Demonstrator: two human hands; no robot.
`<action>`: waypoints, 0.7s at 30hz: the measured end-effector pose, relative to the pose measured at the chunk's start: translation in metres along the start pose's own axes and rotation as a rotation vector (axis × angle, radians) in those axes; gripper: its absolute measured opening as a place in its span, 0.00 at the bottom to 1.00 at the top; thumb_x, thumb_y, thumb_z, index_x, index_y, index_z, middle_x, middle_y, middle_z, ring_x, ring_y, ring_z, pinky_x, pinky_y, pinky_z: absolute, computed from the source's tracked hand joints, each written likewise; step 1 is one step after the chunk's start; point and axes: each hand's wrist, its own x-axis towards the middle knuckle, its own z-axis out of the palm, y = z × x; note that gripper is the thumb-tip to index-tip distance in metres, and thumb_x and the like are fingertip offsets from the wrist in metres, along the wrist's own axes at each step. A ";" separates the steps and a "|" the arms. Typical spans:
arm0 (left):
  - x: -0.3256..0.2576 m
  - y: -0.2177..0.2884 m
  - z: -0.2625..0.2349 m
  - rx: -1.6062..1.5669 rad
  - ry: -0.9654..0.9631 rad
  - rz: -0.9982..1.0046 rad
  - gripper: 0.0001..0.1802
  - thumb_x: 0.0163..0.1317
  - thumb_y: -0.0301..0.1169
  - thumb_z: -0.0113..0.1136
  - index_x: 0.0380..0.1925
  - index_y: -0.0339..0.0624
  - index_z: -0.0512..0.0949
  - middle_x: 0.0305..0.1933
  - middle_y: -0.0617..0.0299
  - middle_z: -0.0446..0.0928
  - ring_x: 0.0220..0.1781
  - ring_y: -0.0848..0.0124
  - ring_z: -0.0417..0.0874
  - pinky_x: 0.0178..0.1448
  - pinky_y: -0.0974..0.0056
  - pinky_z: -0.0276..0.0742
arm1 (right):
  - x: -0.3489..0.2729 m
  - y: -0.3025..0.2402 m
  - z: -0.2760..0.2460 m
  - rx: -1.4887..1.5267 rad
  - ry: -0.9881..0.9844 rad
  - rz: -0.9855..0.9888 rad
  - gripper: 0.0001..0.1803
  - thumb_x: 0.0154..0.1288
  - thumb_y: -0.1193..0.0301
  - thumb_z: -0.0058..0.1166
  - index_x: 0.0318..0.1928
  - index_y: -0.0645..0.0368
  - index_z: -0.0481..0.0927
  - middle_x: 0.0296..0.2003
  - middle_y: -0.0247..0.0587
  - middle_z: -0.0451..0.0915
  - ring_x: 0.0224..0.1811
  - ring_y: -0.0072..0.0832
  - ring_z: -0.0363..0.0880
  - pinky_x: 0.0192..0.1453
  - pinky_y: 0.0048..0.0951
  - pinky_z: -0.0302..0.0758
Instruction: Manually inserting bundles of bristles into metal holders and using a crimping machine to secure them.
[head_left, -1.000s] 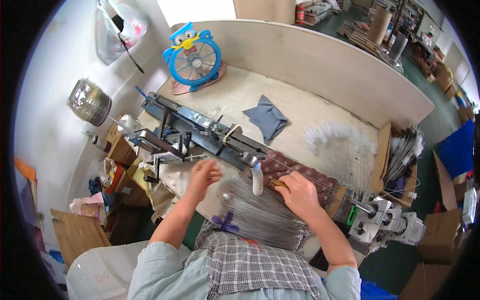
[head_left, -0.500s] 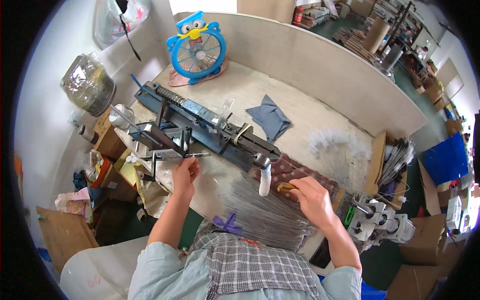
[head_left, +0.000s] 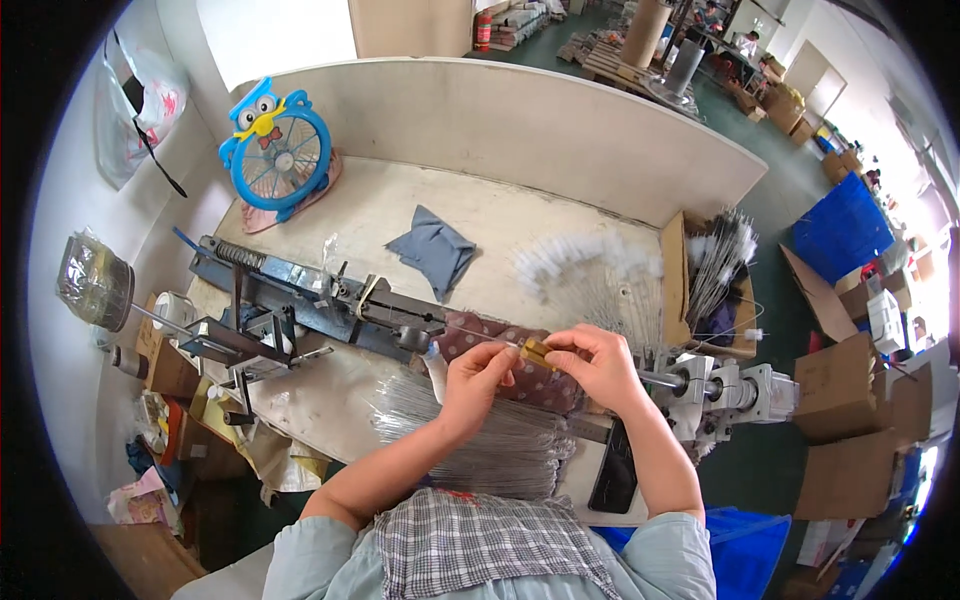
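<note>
— At the near middle of the table (head_left: 400,215): two hands, close together, almost touching. Left hand (head_left: 475,375) curled, fingertips pinching a small yellow-brown piece (head_left: 536,352); right hand (head_left: 598,362) closed on the same piece from the right. Thin wire (head_left: 480,338) running left from the piece toward the machine.

— And under the hands?

— One dark red patterned pad (head_left: 520,375), partly covered. Nearer, one flat bundle of grey wires (head_left: 470,440), too many to count.

— Left of that?

— One long dark metal machine (head_left: 300,300) lying slantwise, with a spring at its far left end. One roll of tape (head_left: 175,310) just beside its left end. One clear wrapped bundle (head_left: 92,282) at the far left edge.

— Farther back?

— One blue owl-shaped fan (head_left: 272,150) at the far left corner, standing against the wall. One folded grey cloth (head_left: 432,250) in the middle. One heap of white bristly brushes (head_left: 590,265) to the right, count impossible to tell.

— Packages?

— One open brown cardboard box (head_left: 712,290) at the right end of the table, holding brushes with wire stems. Several brown cartons (head_left: 845,420) on the floor to the right, stacked near one another. One blue crate (head_left: 840,225) farther right. One clear plastic bag (head_left: 140,110) hanging at far left, with pink showing inside. One grey motor unit (head_left: 730,390) just right of the hands.
</note>
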 end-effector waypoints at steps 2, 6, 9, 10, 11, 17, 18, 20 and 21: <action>0.003 -0.002 0.002 0.009 0.004 0.034 0.08 0.63 0.30 0.57 0.35 0.37 0.79 0.30 0.64 0.78 0.26 0.81 0.72 0.32 0.76 0.68 | -0.002 0.001 -0.003 0.110 -0.032 0.035 0.10 0.53 0.72 0.62 0.37 0.60 0.82 0.25 0.38 0.77 0.27 0.25 0.73 0.33 0.25 0.70; -0.002 0.006 0.001 0.013 0.087 0.034 0.08 0.62 0.30 0.58 0.36 0.37 0.79 0.30 0.64 0.78 0.26 0.81 0.72 0.31 0.76 0.67 | -0.004 0.001 -0.005 -0.202 -0.031 -0.330 0.08 0.52 0.70 0.62 0.34 0.57 0.82 0.26 0.38 0.78 0.31 0.35 0.76 0.37 0.33 0.73; -0.009 0.014 -0.006 -0.045 0.254 0.047 0.08 0.64 0.32 0.56 0.36 0.39 0.78 0.31 0.64 0.78 0.24 0.80 0.72 0.29 0.75 0.67 | 0.007 -0.003 0.006 -0.373 0.107 -0.448 0.07 0.51 0.69 0.61 0.32 0.55 0.81 0.27 0.35 0.78 0.33 0.35 0.76 0.38 0.35 0.73; -0.010 0.017 -0.007 -0.086 0.279 0.020 0.08 0.63 0.32 0.57 0.36 0.40 0.77 0.31 0.64 0.77 0.23 0.80 0.72 0.29 0.74 0.67 | 0.015 -0.009 0.011 -0.409 0.181 -0.472 0.06 0.51 0.69 0.60 0.31 0.55 0.80 0.26 0.34 0.77 0.34 0.35 0.76 0.38 0.35 0.72; -0.012 0.021 -0.010 -0.127 0.311 -0.002 0.07 0.63 0.33 0.57 0.36 0.41 0.77 0.31 0.64 0.77 0.23 0.80 0.72 0.29 0.74 0.67 | 0.024 -0.016 0.020 -0.440 0.252 -0.500 0.05 0.52 0.69 0.59 0.29 0.55 0.80 0.26 0.34 0.77 0.34 0.34 0.75 0.38 0.34 0.72; -0.009 0.028 -0.011 -0.238 0.253 -0.096 0.09 0.65 0.33 0.55 0.36 0.39 0.77 0.26 0.63 0.77 0.23 0.80 0.73 0.28 0.76 0.66 | 0.051 -0.011 0.060 -0.415 0.089 -0.410 0.07 0.54 0.68 0.57 0.31 0.57 0.82 0.27 0.39 0.80 0.34 0.38 0.76 0.40 0.37 0.73; -0.009 0.029 -0.011 -0.219 0.255 -0.097 0.09 0.65 0.34 0.55 0.36 0.39 0.77 0.26 0.63 0.77 0.23 0.80 0.73 0.28 0.76 0.67 | 0.049 -0.015 0.055 -0.368 0.071 -0.387 0.07 0.54 0.68 0.57 0.31 0.57 0.82 0.28 0.40 0.80 0.35 0.38 0.77 0.41 0.37 0.74; -0.009 0.025 -0.014 -0.213 0.250 -0.106 0.10 0.65 0.34 0.54 0.36 0.38 0.76 0.25 0.62 0.77 0.23 0.80 0.73 0.28 0.76 0.67 | 0.049 -0.018 0.049 -0.321 0.029 -0.315 0.07 0.55 0.68 0.57 0.32 0.57 0.83 0.29 0.40 0.81 0.36 0.38 0.78 0.41 0.36 0.74; -0.009 0.022 -0.017 -0.171 0.235 -0.071 0.11 0.66 0.35 0.54 0.37 0.38 0.76 0.26 0.62 0.77 0.23 0.80 0.74 0.28 0.75 0.68 | 0.047 -0.018 0.050 -0.335 0.026 -0.307 0.07 0.55 0.68 0.57 0.32 0.57 0.83 0.29 0.40 0.81 0.36 0.38 0.78 0.41 0.36 0.74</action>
